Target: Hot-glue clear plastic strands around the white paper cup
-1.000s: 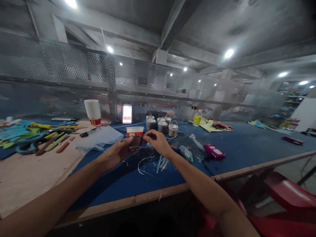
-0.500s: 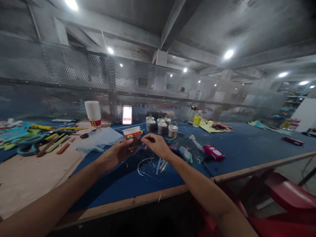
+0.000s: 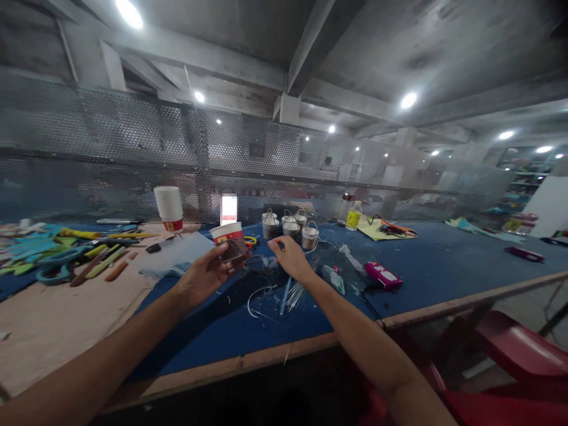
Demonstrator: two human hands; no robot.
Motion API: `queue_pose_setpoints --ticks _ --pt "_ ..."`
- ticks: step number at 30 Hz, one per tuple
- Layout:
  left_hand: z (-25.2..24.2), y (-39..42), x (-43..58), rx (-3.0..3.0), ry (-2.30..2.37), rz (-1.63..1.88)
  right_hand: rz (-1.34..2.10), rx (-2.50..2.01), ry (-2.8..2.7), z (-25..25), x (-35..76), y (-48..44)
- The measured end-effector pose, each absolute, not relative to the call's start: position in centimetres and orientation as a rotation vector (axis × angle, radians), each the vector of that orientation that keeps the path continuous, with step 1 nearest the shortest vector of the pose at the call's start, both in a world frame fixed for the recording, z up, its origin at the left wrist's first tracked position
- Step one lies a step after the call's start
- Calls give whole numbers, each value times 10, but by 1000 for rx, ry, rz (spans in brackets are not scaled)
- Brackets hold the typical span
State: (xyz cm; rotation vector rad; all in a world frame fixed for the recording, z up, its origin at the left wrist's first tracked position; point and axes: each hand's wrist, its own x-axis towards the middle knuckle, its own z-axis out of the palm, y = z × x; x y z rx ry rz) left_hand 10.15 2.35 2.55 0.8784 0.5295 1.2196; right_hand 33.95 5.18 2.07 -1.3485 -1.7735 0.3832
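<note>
My left hand grips a paper cup with a white rim, a red band and a dark brown wrap round its lower part. To the right of it, my right hand is raised over the table with thumb and fingertips pinched together; whatever lies between them is too small to make out. Just behind that hand stand several small cups with handles, white at the rim and greyish-brown below. Yellow-handled scissors lie partly hidden behind the held cup.
A stack of paper cups stands at the back left, near scissors with blue handles and coloured strips. Thin sticks and a white cord lie in front. Rightward are a magenta device, a yellow-labelled bottle and red chairs.
My right hand has drawn away from the cup to the right. The left hand has tilted the cup and shifted it slightly left, so more of its brown wrap shows.
</note>
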Motion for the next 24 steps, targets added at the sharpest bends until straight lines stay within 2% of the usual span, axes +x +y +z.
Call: queue_pose_setpoints --ticks 4,8,11,24 --pt "24 25 98 854 542 1225 238 -1513 -1747 42 368 56" --pt "22 28 95 824 548 1211 72 -1837 -1996 51 402 51" --pt "22 29 96 804 557 1208 112 -1956 -2126 44 422 41" --pt "23 26 96 729 626 1204 125 -1842 -2217 5 430 23"
